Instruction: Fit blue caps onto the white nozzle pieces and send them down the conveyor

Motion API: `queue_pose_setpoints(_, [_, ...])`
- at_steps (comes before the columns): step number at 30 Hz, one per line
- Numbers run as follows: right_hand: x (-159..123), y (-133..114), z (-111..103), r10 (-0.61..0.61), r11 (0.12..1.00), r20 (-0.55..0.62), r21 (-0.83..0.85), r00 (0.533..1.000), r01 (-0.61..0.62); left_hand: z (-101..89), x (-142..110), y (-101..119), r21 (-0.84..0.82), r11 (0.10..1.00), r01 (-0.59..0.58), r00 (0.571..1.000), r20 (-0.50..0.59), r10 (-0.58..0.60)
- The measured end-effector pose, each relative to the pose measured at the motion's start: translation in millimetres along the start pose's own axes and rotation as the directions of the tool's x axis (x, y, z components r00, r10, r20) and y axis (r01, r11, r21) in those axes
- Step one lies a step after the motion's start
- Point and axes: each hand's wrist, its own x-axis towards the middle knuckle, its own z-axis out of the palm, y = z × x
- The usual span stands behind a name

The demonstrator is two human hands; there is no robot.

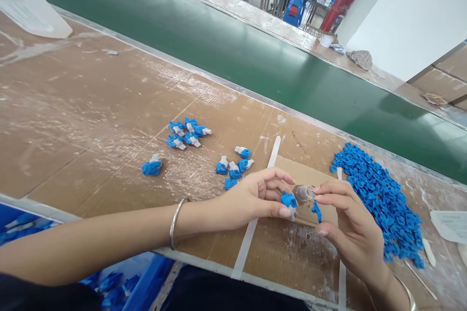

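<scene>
My left hand (260, 197) pinches a blue-and-grey plastic part (288, 199) between thumb and fingers. Close across from it, my right hand (350, 223) has a small curved blue plastic piece (316, 211) between its thumb and fingertips. A clear, open-topped cylinder (304, 193) sits between the two hands over a cardboard piece (302, 170); my right fingertips are at its rim, and I cannot tell whether they touch it. Left of my hands lie several blue-and-grey parts (234, 170), with another cluster (188, 132) farther off and a single part (152, 165) apart.
A large pile of small blue pieces (379, 199) lies on the right. Beyond the cardboard-covered table (91, 102) runs a green conveyor belt (204, 43). Blue bins (146, 282) with parts are below the near edge. White tape strips (244, 248) cross the tabletop; a thin stick (421, 279) lies right.
</scene>
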Motion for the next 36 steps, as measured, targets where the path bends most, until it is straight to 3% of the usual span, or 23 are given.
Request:
queue_pose_setpoints(12, [17,-13,21,-0.173,0.97,-0.027,-0.18,0.985,0.166,2.8,-4,-1,-0.075,0.997,0.036,0.999,0.001,-0.036])
queue_pose_setpoints(19, [0,-23,40,-0.275,0.868,-0.08,-0.449,0.958,0.212,6.4,-11,7,-0.104,0.994,0.042,0.999,-0.015,-0.043])
queue_pose_setpoints(24, [-13,-33,55,-0.251,0.837,-0.064,-0.515,0.966,0.184,7.0,-12,9,0.033,0.999,0.011,0.999,-0.035,-0.01])
queue_pose_setpoints(27, [-20,-29,40,-0.185,0.874,-0.004,-0.457,0.983,0.163,6.2,-14,17,0.289,0.956,-0.048,0.999,-0.004,0.052])
queue_pose_setpoints(29, [-30,-17,18,-0.141,0.876,-0.044,-0.471,0.989,0.103,1.7,-14,28,0.61,0.778,-0.151,0.982,0.003,0.188])
queue_pose_setpoints(31, [-46,-1,-9,-0.063,0.848,-0.153,-0.53,0.986,-0.028,-9.2,-12,44,0.895,0.411,-0.171,0.926,0.003,0.377])
queue_pose_setpoints(33, [-66,18,-33,0.058,0.779,-0.143,-0.613,0.988,-0.134,-26.8,-8,60,0.997,0.067,-0.026,0.852,-0.013,0.523])
queue_pose_setpoints(34, [-75,27,-41,0.115,0.75,-0.104,-0.643,0.988,-0.155,-37.2,-7,66,0.997,-0.041,0.064,0.835,-0.031,0.55])
queue_pose_setpoints(36, [-90,41,-50,0.181,0.718,-0.037,-0.678,0.983,-0.157,-58.3,-4,75,0.969,-0.179,0.171,0.871,-0.064,0.487])
